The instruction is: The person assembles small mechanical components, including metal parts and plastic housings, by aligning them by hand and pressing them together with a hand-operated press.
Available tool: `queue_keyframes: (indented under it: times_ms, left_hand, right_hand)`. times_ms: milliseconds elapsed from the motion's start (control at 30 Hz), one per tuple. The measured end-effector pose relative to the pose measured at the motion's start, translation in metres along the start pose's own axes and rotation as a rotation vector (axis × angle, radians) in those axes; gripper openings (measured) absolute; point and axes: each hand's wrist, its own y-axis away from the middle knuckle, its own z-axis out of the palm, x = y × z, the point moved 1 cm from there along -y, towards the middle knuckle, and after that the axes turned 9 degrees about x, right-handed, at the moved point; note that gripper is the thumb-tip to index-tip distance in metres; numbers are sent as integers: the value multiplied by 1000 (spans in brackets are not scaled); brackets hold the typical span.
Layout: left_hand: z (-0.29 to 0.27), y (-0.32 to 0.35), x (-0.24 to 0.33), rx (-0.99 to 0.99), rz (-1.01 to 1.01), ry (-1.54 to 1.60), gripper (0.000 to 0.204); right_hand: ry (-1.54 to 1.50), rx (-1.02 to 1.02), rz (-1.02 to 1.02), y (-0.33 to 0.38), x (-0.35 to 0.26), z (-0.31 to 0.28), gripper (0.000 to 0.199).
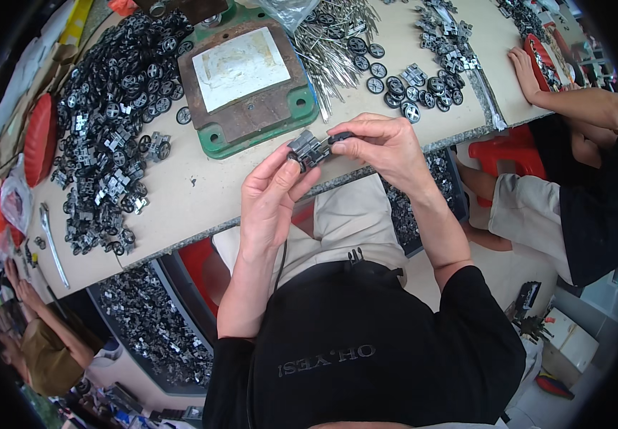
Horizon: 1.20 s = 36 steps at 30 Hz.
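Over the table's near edge, my left hand (270,189) pinches a small grey-and-black toy car chassis (307,151) between thumb and fingers. My right hand (387,146) grips a small black wheel (340,136) by its rim, right up against the chassis's right end. Whether an axle joins the two is too small to tell. Just beyond my hands stands a green metal press base (255,132) with a rusty plate and a white pad (241,68) on top.
Left of the press lies a big heap of black wheels (134,71), with chassis pieces (109,186) nearer. Metal rods (323,64) and loose wheels (409,111) lie to the right. A wrench (53,243) rests far left. Crates of parts (155,322) stand below. Co-workers' arms (580,104) show at both sides.
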Motion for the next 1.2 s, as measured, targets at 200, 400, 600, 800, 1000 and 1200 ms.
queue_keyframes:
  times_ms: [200, 400, 600, 800, 1000, 1200]
  left_hand:
    - [-1, 1, -3, 6, -19, 8, 29]
    - [-1, 0, -2, 37, 33, -8, 30]
    - [0, 0, -3, 38, 46, -4, 29]
    - [3, 1, -3, 40, 65, -31, 29]
    - [5, 2, -3, 59, 76, -38, 32]
    - [4, 3, -3, 100, 205, -180, 30]
  right_hand:
    - [124, 3, -62, 0, -7, 5, 18]
    - [118, -34, -71, 8, -9, 10, 21]
    - [54, 35, -67, 10, -3, 14, 22]
    - [109, 83, -111, 11, 0, 15, 22]
    - [187, 128, -224, 13, -1, 18, 22]
    - [420, 210, -476, 22, -1, 26, 26]
